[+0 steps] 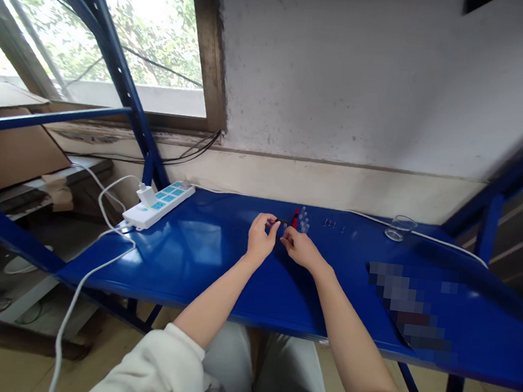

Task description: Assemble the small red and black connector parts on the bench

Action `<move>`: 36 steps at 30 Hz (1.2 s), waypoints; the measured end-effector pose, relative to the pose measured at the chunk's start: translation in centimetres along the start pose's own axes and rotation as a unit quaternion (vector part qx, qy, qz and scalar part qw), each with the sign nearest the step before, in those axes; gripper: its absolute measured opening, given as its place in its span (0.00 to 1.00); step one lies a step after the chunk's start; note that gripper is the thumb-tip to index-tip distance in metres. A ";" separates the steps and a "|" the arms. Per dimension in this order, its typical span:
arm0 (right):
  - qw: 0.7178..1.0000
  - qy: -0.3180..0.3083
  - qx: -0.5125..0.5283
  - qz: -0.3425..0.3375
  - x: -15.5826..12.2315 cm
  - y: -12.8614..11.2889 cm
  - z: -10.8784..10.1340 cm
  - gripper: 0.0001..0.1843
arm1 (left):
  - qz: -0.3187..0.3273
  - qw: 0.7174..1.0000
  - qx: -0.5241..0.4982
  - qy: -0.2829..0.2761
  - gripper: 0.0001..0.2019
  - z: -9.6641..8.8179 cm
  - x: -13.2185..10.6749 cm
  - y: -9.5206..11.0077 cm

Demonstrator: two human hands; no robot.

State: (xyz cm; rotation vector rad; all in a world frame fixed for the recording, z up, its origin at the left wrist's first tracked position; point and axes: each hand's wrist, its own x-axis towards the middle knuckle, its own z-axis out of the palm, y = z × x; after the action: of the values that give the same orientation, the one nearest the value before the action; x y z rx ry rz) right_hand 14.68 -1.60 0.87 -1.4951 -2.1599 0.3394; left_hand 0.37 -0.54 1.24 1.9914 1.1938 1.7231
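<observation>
My left hand [262, 239] is above the middle of the blue table, its thumb and fingers pinched on a small dark slim piece [281, 221] whose kind I cannot make out. Close beside it, my right hand [301, 247] has its fingertips closed together near the piece's other end; whatever they hold is too small to name. Just beyond the right hand lies a narrow red and black object [295, 216]. Several small clear plastic pieces [303, 216] stand next to it. Farther right are several tiny dark parts [329, 223], resembling screws.
A white power strip [160, 205] with a plugged-in adapter sits at the table's left, its cable trailing off the edge. A clear cup [395, 234] stands back right. A dark, pixel-blurred flat object [402, 306] lies at right. Blue frame posts [488, 229] flank the table [213, 285].
</observation>
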 end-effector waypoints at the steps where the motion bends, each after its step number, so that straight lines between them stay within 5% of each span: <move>1: 1.000 -0.001 -0.003 0.001 0.0 0.0 0.0 0.04 | -0.001 1.000 -0.001 0.000 0.03 0.0 0.0 0.0; 15: 0.999 -0.007 -0.033 0.024 -0.1 0.0 -0.2 0.04 | 0.012 1.000 -0.004 -0.015 0.06 -0.2 0.1 0.1; 27: 0.997 0.036 -0.049 0.055 0.1 0.0 -0.5 0.03 | 0.098 0.986 0.068 -0.113 0.13 -0.4 -0.4 0.3; 36: 0.994 0.104 -0.013 0.023 -0.1 0.0 -0.5 0.07 | 0.020 0.996 -0.040 -0.078 0.07 -0.1 0.1 0.0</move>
State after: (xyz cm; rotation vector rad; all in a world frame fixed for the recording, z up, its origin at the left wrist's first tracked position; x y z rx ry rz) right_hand 14.94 -1.72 1.34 -1.5249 -1.9766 0.1638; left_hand 0.29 -0.45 1.33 2.0724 1.0248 1.5737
